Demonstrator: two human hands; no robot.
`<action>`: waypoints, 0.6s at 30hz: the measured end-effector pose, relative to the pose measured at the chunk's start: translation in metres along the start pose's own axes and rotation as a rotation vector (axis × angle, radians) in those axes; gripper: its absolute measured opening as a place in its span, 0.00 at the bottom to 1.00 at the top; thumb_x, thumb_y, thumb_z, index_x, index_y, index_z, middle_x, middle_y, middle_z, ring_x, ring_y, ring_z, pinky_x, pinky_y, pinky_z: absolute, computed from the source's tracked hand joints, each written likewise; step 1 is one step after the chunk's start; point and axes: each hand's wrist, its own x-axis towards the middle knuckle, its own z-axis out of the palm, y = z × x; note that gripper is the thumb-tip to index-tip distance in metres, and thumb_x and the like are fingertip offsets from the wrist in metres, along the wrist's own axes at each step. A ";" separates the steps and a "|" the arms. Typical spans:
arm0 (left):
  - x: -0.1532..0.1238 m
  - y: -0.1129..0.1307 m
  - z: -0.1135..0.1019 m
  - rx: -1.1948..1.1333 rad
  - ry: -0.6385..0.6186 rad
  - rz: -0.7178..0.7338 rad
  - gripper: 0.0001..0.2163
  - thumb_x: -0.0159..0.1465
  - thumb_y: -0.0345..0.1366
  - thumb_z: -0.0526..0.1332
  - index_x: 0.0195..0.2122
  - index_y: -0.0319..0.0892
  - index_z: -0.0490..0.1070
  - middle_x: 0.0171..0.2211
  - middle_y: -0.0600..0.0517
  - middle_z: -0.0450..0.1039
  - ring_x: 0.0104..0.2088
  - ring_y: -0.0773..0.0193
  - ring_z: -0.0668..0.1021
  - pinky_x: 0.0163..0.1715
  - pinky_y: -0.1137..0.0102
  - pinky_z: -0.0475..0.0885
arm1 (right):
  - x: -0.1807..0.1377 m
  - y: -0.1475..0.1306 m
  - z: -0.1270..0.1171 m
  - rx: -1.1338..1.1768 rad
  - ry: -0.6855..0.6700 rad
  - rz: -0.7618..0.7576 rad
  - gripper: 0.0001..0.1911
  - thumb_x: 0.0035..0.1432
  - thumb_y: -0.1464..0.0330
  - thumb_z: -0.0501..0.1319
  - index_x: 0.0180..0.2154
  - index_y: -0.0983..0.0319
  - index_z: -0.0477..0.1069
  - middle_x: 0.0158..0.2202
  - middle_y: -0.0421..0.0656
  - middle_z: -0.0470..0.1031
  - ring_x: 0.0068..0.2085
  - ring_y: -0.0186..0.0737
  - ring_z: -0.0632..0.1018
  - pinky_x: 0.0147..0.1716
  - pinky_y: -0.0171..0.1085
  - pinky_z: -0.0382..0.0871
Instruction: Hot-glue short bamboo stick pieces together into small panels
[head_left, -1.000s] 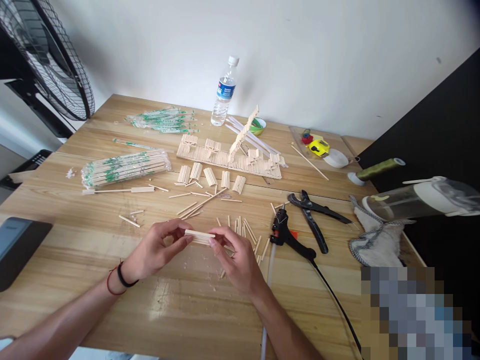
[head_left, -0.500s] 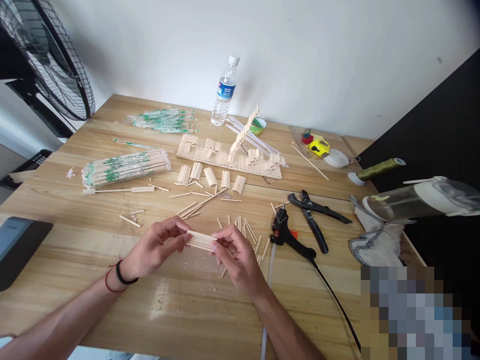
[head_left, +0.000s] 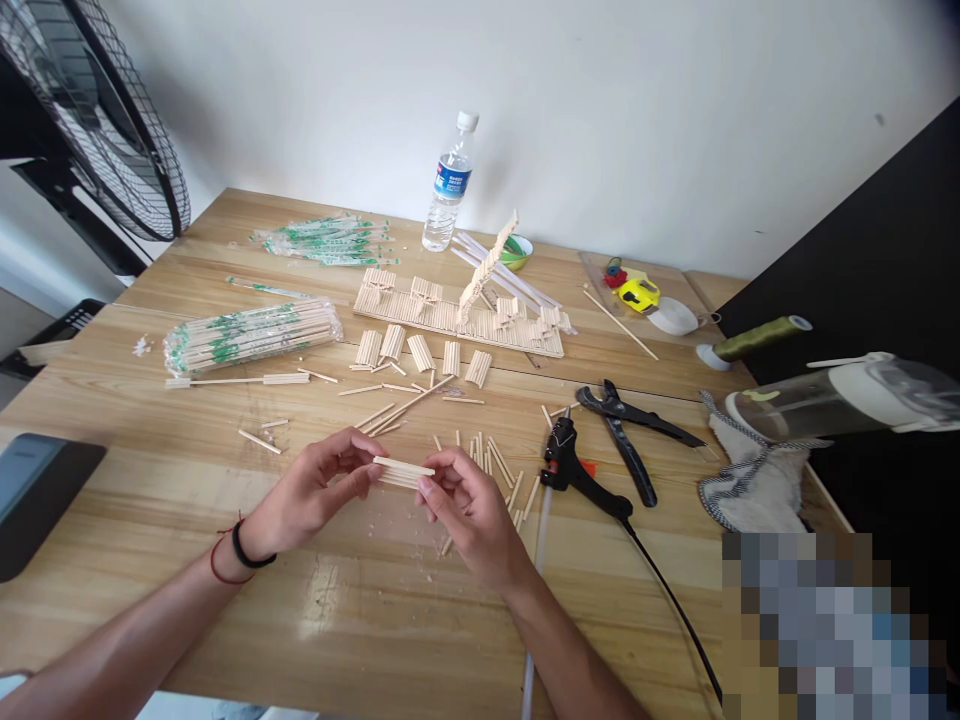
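Note:
A small panel of short wooden sticks (head_left: 403, 472) laid side by side is pinched at both ends, above the table. My left hand (head_left: 330, 485) grips its left end between thumb and fingers. At the right end, my right hand (head_left: 469, 510) holds it the same way. Cut wooden sticks (head_left: 501, 462) lie scattered just behind and beside my right hand. Farther back, several similar small panels (head_left: 421, 353) rest in a row before a long stick-built structure (head_left: 457, 322) with a slanting piece rising from it.
To the right are a black glue gun (head_left: 562, 460) with a cord, and black pliers (head_left: 626, 440). Bagged wooden sticks (head_left: 255, 335) lie on the left. A water bottle (head_left: 450, 190) stands at the back. A yellow tape measure (head_left: 639, 294) and a cloth (head_left: 742, 470) are farther right.
The panel has tilted slightly in my fingers, so its top face looks narrower and its edge shows more. My right fingers have shifted a little on it.

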 end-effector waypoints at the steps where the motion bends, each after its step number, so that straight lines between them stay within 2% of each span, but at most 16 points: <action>1: 0.000 0.000 0.000 0.014 -0.011 -0.004 0.15 0.70 0.47 0.66 0.45 0.39 0.76 0.30 0.52 0.76 0.30 0.65 0.76 0.31 0.72 0.71 | 0.000 0.000 0.000 -0.005 0.006 -0.005 0.11 0.70 0.58 0.63 0.43 0.59 0.72 0.33 0.41 0.76 0.33 0.38 0.76 0.32 0.35 0.71; 7: 0.001 0.004 0.001 0.146 -0.069 -0.006 0.15 0.72 0.47 0.63 0.39 0.39 0.79 0.30 0.50 0.77 0.31 0.64 0.75 0.32 0.71 0.70 | 0.000 -0.004 0.002 -0.058 -0.003 -0.046 0.11 0.70 0.57 0.62 0.43 0.59 0.73 0.33 0.41 0.77 0.33 0.38 0.77 0.33 0.36 0.72; 14: -0.001 0.000 -0.001 0.129 -0.065 0.003 0.13 0.72 0.44 0.62 0.39 0.39 0.78 0.31 0.50 0.78 0.30 0.65 0.76 0.32 0.71 0.70 | -0.001 -0.007 0.002 -0.051 -0.009 -0.038 0.09 0.70 0.60 0.62 0.44 0.58 0.73 0.35 0.42 0.78 0.34 0.38 0.77 0.34 0.37 0.73; 18: -0.001 0.004 -0.001 0.106 -0.112 -0.017 0.13 0.73 0.43 0.61 0.42 0.39 0.79 0.33 0.49 0.79 0.33 0.62 0.77 0.35 0.70 0.72 | -0.001 -0.006 0.002 -0.078 0.012 -0.073 0.07 0.69 0.63 0.62 0.43 0.59 0.73 0.34 0.41 0.78 0.33 0.37 0.76 0.34 0.37 0.71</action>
